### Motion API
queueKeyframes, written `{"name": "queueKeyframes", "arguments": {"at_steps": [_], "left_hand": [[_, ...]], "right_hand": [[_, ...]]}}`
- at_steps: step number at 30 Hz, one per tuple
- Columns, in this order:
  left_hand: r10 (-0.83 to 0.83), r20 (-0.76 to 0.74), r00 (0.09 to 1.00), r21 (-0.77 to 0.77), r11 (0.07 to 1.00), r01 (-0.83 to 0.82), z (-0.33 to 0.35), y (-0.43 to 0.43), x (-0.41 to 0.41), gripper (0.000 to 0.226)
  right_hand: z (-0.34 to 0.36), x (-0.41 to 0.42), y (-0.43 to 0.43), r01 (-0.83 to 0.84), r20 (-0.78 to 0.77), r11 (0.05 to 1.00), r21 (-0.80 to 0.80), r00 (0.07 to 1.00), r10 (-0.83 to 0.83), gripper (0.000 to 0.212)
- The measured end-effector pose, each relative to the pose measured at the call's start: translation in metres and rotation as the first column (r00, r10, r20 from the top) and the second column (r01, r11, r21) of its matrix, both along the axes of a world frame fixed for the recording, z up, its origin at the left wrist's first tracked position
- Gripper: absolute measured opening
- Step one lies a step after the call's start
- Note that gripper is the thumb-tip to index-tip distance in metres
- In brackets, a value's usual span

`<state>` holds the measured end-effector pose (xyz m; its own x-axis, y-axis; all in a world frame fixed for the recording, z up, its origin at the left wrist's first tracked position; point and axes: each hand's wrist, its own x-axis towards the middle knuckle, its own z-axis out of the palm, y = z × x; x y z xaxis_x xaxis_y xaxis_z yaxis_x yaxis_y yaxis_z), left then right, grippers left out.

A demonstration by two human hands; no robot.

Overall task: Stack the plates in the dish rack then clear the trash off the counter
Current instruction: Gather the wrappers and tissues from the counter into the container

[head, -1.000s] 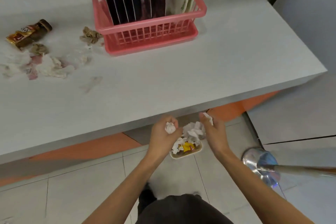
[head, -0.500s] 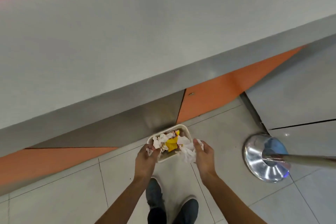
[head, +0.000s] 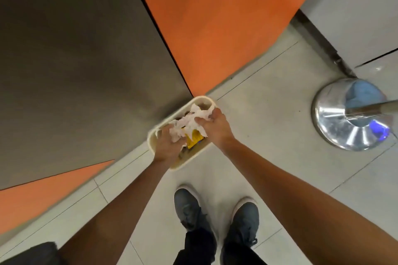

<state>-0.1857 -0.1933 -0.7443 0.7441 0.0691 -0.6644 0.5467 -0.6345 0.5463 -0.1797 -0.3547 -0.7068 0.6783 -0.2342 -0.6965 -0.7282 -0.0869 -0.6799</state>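
Note:
A small cream trash bin (head: 202, 99) stands on the floor against the counter's base. It is packed with crumpled white paper (head: 187, 127) and a yellow wrapper (head: 193, 140). My left hand (head: 167, 146) is down in the bin's near left part, fingers curled into the white paper. My right hand (head: 215, 126) is at the bin's right side, fingers curled on the same wad of paper. The dish rack, the plates and the countertop are out of view.
The counter's front panel rises behind the bin, grey (head: 75, 60) and orange (head: 215, 28). A shiny metal stanchion base (head: 336, 118) stands on the tiles at the right. My two grey shoes (head: 215, 217) are just behind the bin.
The view dropped from the countertop with the red rack and scattered trash to the floor. Both hands went down with their paper scraps into the bin.

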Motion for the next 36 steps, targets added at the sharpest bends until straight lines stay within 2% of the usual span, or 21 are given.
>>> {"name": "queueKeyframes", "arguments": {"at_steps": [1,2,5,6,8,10,11,13,16,17,20,22,24,27,30,33,36], "left_hand": [[-0.016,-0.014,1.000,0.010,1.000,0.016,-0.010,-0.001,0.000,0.077],[-0.026,-0.031,0.999,0.009,1.000,0.026,-0.017,-0.003,0.000,0.080],[-0.073,-0.035,0.997,0.021,0.997,0.074,-0.038,-0.008,-0.002,0.066],[-0.086,-0.055,0.995,0.021,0.996,0.087,-0.042,-0.010,-0.004,0.062],[-0.127,-0.096,0.987,-0.003,0.992,0.128,-0.052,-0.010,-0.009,0.063],[-0.236,-0.111,0.965,0.005,0.971,0.238,-0.060,-0.013,-0.011,0.062],[-0.283,-0.102,0.954,0.028,0.957,0.287,-0.063,-0.013,-0.009,0.062],[-0.317,-0.100,0.943,0.050,0.945,0.323,-0.071,-0.012,-0.006,0.062],[-0.198,-0.072,0.977,0.001,0.980,0.199,-0.057,-0.009,-0.009,0.067],[-0.205,-0.049,0.978,0.027,0.978,0.207,-0.046,-0.009,-0.012,0.067],[-0.349,-0.034,0.937,0.196,0.917,0.349,-0.010,-0.005,-0.018,0.068],[-0.405,-0.079,0.911,0.235,0.881,0.412,0.011,-0.002,-0.016,0.072],[-0.391,-0.087,0.916,0.179,0.898,0.401,0.038,-0.005,-0.009,0.077],[-0.327,-0.088,0.941,0.087,0.939,0.334,0.100,-0.017,-0.006,0.060],[-0.278,-0.043,0.960,-0.011,0.961,0.278,0.181,-0.026,-0.013,0.036],[-0.340,0.079,0.937,-0.051,0.937,0.344,0.261,-0.025,-0.022,0.032],[-0.340,0.139,0.930,-0.110,0.928,0.355,0.328,-0.014,-0.031,0.030]], "right_hand": [[-0.007,-0.002,-0.003,-0.051,0.006,0.998,-0.025,0.999,0.051,0.055],[-0.013,-0.004,-0.006,-0.089,0.009,0.995,-0.042,0.996,0.089,0.060],[-0.022,-0.016,-0.013,-0.185,0.126,0.968,-0.170,0.970,0.207,0.057],[-0.024,-0.021,-0.013,-0.236,0.185,0.941,-0.244,0.941,0.284,0.055],[-0.036,-0.028,-0.004,-0.423,0.231,0.830,-0.363,0.823,0.520,0.050],[-0.053,-0.026,0.006,-0.632,0.112,0.668,-0.392,0.688,0.717,0.046],[-0.062,-0.022,0.010,-0.691,0.027,0.605,-0.396,0.650,0.759,0.044],[-0.073,-0.013,0.014,-0.725,-0.100,0.562,-0.397,0.643,0.759,0.043],[-0.065,-0.019,0.022,-0.670,-0.074,0.648,-0.363,0.714,0.697,0.043],[-0.056,-0.023,0.024,-0.664,-0.052,0.659,-0.354,0.718,0.694,0.043],[-0.017,-0.033,0.023,-0.631,0.015,0.695,-0.345,0.736,0.676,0.048],[0.012,-0.033,0.016,-0.599,0.040,0.725,-0.339,0.761,0.647,0.048],[0.036,-0.032,0.011,-0.537,0.093,0.787,-0.302,0.805,0.585,0.045],[0.081,-0.033,0.006,-0.276,0.235,0.958,-0.082,0.928,0.288,0.028],[0.146,-0.037,-0.001,-0.173,0.263,0.985,-0.028,0.949,0.174,0.013],[0.223,-0.047,-0.008,-0.156,0.320,0.988,0.019,0.937,0.142,0.004],[0.292,-0.065,-0.008,-0.188,0.348,0.982,0.027,0.922,0.167,0.006]]}}
